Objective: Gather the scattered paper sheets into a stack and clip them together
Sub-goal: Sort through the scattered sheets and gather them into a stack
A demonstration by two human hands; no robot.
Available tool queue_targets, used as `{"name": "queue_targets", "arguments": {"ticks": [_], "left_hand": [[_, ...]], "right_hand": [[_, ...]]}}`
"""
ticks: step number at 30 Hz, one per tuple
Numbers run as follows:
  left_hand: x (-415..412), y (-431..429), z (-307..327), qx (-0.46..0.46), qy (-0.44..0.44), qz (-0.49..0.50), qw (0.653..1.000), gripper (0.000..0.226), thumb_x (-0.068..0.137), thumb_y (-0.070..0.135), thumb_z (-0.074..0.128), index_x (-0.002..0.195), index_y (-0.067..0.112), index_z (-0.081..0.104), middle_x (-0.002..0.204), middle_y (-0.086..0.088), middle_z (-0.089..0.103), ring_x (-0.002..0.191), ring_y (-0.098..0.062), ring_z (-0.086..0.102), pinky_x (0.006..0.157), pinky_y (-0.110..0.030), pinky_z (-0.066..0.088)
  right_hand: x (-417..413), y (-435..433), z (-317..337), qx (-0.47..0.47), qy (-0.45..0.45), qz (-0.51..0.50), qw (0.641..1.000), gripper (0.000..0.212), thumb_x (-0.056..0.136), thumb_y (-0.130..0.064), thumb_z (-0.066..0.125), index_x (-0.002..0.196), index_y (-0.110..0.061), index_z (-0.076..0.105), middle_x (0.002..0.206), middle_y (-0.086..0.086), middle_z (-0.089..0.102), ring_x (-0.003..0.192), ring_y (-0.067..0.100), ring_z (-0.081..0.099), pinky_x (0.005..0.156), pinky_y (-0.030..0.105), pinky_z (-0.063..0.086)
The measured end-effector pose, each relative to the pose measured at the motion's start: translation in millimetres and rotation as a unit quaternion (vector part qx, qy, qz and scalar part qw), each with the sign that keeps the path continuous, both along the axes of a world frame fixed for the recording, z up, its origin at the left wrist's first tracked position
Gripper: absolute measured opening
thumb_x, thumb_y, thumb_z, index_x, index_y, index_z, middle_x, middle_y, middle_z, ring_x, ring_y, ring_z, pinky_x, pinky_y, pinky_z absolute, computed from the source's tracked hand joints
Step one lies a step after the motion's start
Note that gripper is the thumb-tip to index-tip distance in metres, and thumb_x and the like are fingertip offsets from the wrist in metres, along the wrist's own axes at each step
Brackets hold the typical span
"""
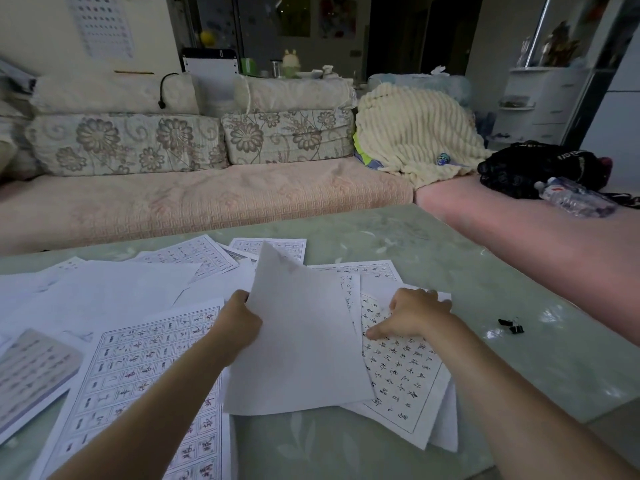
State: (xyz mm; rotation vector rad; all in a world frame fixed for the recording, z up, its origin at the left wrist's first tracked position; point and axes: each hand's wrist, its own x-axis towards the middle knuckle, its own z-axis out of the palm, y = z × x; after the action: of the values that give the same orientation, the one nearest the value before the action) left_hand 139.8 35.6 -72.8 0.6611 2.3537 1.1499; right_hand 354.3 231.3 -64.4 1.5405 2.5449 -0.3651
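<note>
Several white sheets lie scattered over the pale green table, some blank, some printed with grids of characters. My left hand grips the left edge of a blank sheet and holds it tilted up off the table. My right hand rests fingers-down on a printed sheet that lies on a small pile at the right. A large printed grid sheet lies under my left forearm. A black binder clip sits on the table to the right of my right hand.
A sofa with floral cushions runs along the table's far edge. A cream blanket, a black bag and a plastic water bottle lie on the seat at the right. The table's right edge runs diagonally near my right arm.
</note>
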Motion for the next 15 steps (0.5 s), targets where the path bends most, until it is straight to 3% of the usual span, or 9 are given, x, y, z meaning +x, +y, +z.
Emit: {"name": "queue_targets", "arguments": {"ticks": [3,7,10,13,15], "left_hand": [[0.8,0.2,3.1,0.029,-0.006,0.002,1.0,0.028,0.087,0.003,0.051,0.11,0.018,0.047,0.092,-0.002,0.056,0.078,-0.019,0.058,0.055,-0.027,0.046],[2.4,-0.2,4.5,0.046,-0.035,0.004,0.998,0.031,0.086,0.006,0.056,0.114,0.017,0.05,0.1,-0.008,0.062,0.084,-0.027,0.064,0.063,-0.033,0.053],[5.0,2.5,3.6,0.061,-0.06,0.013,0.996,0.031,0.088,0.007,0.058,0.117,0.017,0.051,0.101,-0.008,0.064,0.084,-0.028,0.065,0.068,-0.036,0.054],[10.6,7.1,3.4,0.078,-0.081,0.02,0.993,0.031,0.09,0.005,0.058,0.12,0.015,0.053,0.1,-0.01,0.065,0.081,-0.028,0.065,0.062,-0.032,0.052],[15.2,9.9,5.0,0.095,-0.106,0.022,0.99,0.028,0.091,0.001,0.057,0.117,0.012,0.055,0.096,-0.011,0.066,0.076,-0.027,0.065,0.057,-0.029,0.05]], "right_hand": [[0.3,2.8,-1.1,-0.046,0.04,-0.011,0.998,0.081,0.048,-0.071,0.082,0.111,-0.023,0.064,0.121,-0.002,0.06,0.122,0.023,0.049,0.099,0.039,0.046],[6.7,6.0,-0.9,-0.075,0.09,-0.026,0.993,0.103,0.051,-0.054,0.091,0.138,-0.024,0.045,0.14,0.003,0.043,0.122,0.024,0.054,0.096,0.038,0.051],[8.6,10.8,-3.2,-0.09,0.099,-0.028,0.991,0.069,0.055,-0.042,0.091,0.112,-0.014,0.064,0.112,0.003,0.069,0.1,0.021,0.068,0.088,0.035,0.056],[13.6,13.7,-6.1,-0.099,0.113,-0.044,0.988,0.055,0.059,-0.036,0.088,0.101,-0.014,0.062,0.095,-0.002,0.067,0.087,0.02,0.067,0.077,0.03,0.056],[18.3,14.5,-7.3,-0.091,0.137,-0.061,0.984,0.048,0.067,-0.033,0.082,0.104,-0.012,0.061,0.092,-0.001,0.066,0.081,0.019,0.065,0.069,0.027,0.052]]}}
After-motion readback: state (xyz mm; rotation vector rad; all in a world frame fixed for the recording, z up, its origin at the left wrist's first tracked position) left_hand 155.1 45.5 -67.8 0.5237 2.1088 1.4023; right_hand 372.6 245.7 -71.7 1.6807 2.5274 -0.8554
